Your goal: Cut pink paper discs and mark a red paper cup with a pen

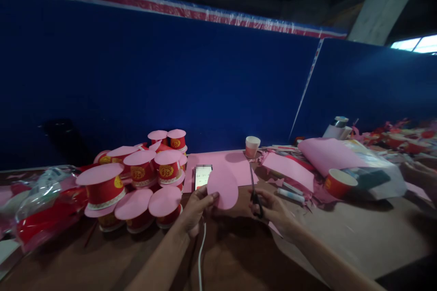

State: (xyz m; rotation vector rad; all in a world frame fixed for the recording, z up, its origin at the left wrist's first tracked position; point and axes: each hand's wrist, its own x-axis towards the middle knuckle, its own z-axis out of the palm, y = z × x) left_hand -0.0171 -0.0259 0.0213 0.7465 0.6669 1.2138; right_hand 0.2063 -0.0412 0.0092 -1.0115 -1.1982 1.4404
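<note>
Between thumb and fingers, my left hand [197,207] pinches a pink paper disc [223,188] by its left edge. The disc is held up above the table and covers part of a lit phone [201,177]. My right hand [271,209] grips black-handled scissors [255,200], their blades pointing away from me, a short way right of the disc. Behind both hands lies a large pink paper sheet [194,163] with the phone on it. A white cable [202,254] runs from near the phone toward me.
Stacked red paper cups [139,173] topped with pink discs crowd the left, beside clear plastic bags [51,204]. A pale cup [252,146] stands at the back. Pink scraps [290,170], a marker [291,195] and a red cup [340,183] lie right. A blue partition [205,86] rises behind.
</note>
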